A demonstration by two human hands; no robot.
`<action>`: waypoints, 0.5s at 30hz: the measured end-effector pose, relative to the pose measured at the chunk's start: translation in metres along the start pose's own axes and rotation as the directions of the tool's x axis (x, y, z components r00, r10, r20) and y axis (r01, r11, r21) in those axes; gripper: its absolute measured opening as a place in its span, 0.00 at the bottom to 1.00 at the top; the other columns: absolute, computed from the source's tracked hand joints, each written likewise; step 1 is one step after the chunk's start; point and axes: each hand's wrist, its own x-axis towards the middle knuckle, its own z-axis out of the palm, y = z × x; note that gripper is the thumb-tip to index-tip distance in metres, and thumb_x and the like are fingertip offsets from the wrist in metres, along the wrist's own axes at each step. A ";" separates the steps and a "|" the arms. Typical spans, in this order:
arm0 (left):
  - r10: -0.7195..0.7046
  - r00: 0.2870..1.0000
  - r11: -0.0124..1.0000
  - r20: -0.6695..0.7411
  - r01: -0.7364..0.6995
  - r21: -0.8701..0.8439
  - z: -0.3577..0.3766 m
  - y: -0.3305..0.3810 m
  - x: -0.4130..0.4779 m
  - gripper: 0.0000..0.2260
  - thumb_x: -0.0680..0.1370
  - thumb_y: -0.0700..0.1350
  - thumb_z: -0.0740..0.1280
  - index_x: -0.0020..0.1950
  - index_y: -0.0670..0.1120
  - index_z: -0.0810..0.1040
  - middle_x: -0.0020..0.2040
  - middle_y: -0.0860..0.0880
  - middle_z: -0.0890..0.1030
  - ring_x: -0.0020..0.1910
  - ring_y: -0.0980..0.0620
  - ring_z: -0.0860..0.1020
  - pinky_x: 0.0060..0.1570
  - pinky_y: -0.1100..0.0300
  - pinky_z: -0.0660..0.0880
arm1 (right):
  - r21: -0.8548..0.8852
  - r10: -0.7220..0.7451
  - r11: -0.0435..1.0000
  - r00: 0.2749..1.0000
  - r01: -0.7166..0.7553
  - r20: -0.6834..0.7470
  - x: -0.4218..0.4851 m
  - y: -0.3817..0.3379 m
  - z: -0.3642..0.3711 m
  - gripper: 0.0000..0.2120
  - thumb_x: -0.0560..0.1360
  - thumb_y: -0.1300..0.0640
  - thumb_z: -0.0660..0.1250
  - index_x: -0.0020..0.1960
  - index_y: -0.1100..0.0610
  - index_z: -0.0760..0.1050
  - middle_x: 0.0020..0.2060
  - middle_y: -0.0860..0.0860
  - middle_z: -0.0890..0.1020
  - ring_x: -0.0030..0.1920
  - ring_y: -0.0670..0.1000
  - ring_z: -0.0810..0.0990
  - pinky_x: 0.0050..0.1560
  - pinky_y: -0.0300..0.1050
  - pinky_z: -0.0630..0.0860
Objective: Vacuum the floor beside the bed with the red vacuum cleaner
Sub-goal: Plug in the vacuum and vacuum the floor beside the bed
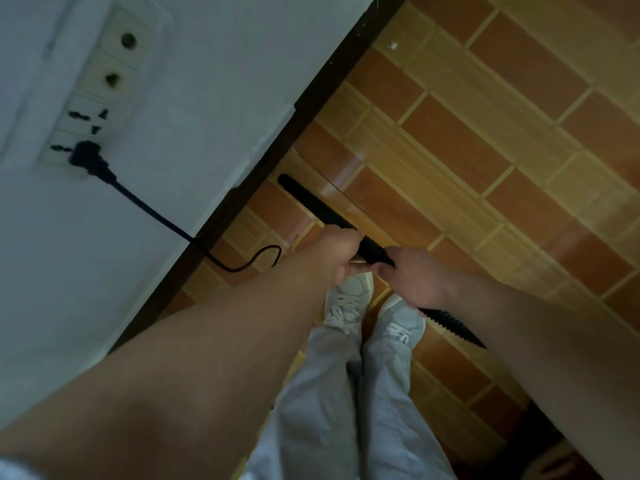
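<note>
1. I am looking down on two hands clamped on one black vacuum wand (311,202). The left hand (341,252) is wrapping it nearer the tip. The right hand (417,277) is gripping just behind, and the two are almost touching.
2. Beyond the left hand the wand is showing as a straight, matte, narrow tube with a blunt end, pointing toward a dark skirting board (277,150).
3. Behind the right hand a ribbed black hose (450,327) is running off under the right forearm. The cleaner's red body and the bed are not showing.
4. I am judging the wand light and stiff and the hose springy, so I would hold the smooth tube, not the ribs.
5. Past the left hand a thin black cord (156,216) is looping over glossy orange and yellow tiles (485,150), then rising to a plug (86,157) sitting in a white socket strip (107,57).
6. Beneath the hands, pale sneakers (349,299) are standing on the tiles.
</note>
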 end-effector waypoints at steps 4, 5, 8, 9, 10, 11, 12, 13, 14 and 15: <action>-0.038 0.999 0.999 -0.011 0.038 -0.030 -0.006 -0.007 0.000 0.10 0.85 0.39 0.62 0.65 0.37 0.72 0.58 0.36 0.80 0.50 0.41 0.83 0.38 0.48 0.84 | -0.188 0.030 0.982 0.999 -0.021 0.044 0.004 -0.008 0.001 0.16 0.84 0.45 0.52 0.55 0.55 0.71 0.42 0.51 0.77 0.39 0.50 0.78 0.34 0.44 0.71; -0.045 0.999 0.998 -0.026 0.044 -0.034 -0.008 -0.009 0.000 0.10 0.85 0.39 0.62 0.65 0.37 0.73 0.57 0.36 0.80 0.49 0.41 0.83 0.39 0.47 0.84 | -0.241 0.044 0.970 0.998 -0.031 0.048 0.005 -0.013 0.004 0.15 0.84 0.46 0.52 0.56 0.56 0.71 0.42 0.51 0.77 0.40 0.50 0.78 0.34 0.44 0.71; -0.052 0.996 0.998 -0.074 0.049 -0.042 -0.013 -0.014 0.005 0.09 0.84 0.38 0.62 0.64 0.37 0.73 0.56 0.36 0.80 0.49 0.41 0.83 0.39 0.46 0.84 | -0.296 0.075 0.953 0.996 -0.060 0.041 0.008 -0.026 0.014 0.15 0.85 0.49 0.52 0.60 0.58 0.71 0.42 0.51 0.76 0.41 0.51 0.78 0.33 0.44 0.71; -0.053 0.995 0.998 -0.089 0.050 -0.039 -0.015 -0.015 0.005 0.09 0.84 0.38 0.62 0.63 0.38 0.73 0.55 0.36 0.80 0.49 0.42 0.83 0.39 0.46 0.84 | -0.284 0.076 0.957 0.997 -0.064 0.031 0.009 -0.029 0.017 0.15 0.84 0.48 0.52 0.60 0.58 0.71 0.42 0.52 0.77 0.41 0.51 0.78 0.32 0.44 0.69; -0.058 0.994 0.998 -0.098 0.055 -0.035 -0.018 -0.015 0.007 0.08 0.84 0.37 0.62 0.63 0.38 0.73 0.54 0.37 0.80 0.49 0.42 0.83 0.38 0.46 0.84 | -0.269 0.077 0.961 0.997 -0.069 0.021 0.011 -0.032 0.021 0.16 0.84 0.48 0.53 0.60 0.58 0.71 0.43 0.52 0.78 0.40 0.51 0.78 0.31 0.44 0.67; -0.064 0.992 0.998 -0.108 0.062 -0.025 -0.022 -0.014 0.008 0.08 0.84 0.37 0.62 0.63 0.38 0.73 0.54 0.37 0.81 0.49 0.42 0.83 0.38 0.46 0.84 | -0.257 0.078 0.964 0.997 -0.070 0.019 0.013 -0.034 0.024 0.16 0.84 0.47 0.54 0.60 0.57 0.71 0.43 0.53 0.78 0.39 0.50 0.78 0.30 0.43 0.67; -0.073 0.990 0.997 -0.117 0.072 -0.014 -0.026 -0.014 0.010 0.08 0.84 0.37 0.62 0.62 0.38 0.73 0.53 0.37 0.81 0.49 0.41 0.83 0.37 0.46 0.84 | -0.248 0.076 0.966 0.997 -0.068 0.023 0.016 -0.036 0.027 0.16 0.84 0.46 0.55 0.60 0.57 0.71 0.42 0.52 0.78 0.38 0.50 0.77 0.30 0.43 0.67; -0.084 0.989 0.996 -0.123 0.085 0.002 -0.029 -0.013 0.009 0.08 0.84 0.37 0.62 0.62 0.38 0.73 0.52 0.36 0.81 0.48 0.41 0.83 0.35 0.47 0.84 | -0.245 0.073 0.968 0.997 -0.064 0.028 0.018 -0.039 0.028 0.16 0.83 0.45 0.55 0.60 0.56 0.71 0.41 0.51 0.77 0.38 0.49 0.77 0.30 0.43 0.67; -0.095 0.988 0.995 -0.123 0.097 0.015 -0.033 -0.011 0.009 0.08 0.84 0.37 0.61 0.61 0.37 0.73 0.52 0.36 0.81 0.47 0.40 0.83 0.33 0.48 0.84 | -0.246 0.070 0.968 0.997 -0.059 0.036 0.020 -0.040 0.029 0.16 0.83 0.45 0.55 0.60 0.56 0.71 0.40 0.50 0.76 0.39 0.49 0.77 0.31 0.43 0.68; -0.108 0.987 0.993 -0.118 0.112 0.026 -0.036 -0.010 0.008 0.07 0.84 0.37 0.61 0.60 0.37 0.73 0.51 0.36 0.81 0.46 0.41 0.83 0.30 0.49 0.83 | -0.250 0.066 0.967 0.997 -0.052 0.050 0.022 -0.042 0.029 0.16 0.83 0.45 0.56 0.60 0.56 0.72 0.41 0.51 0.77 0.40 0.50 0.78 0.33 0.43 0.70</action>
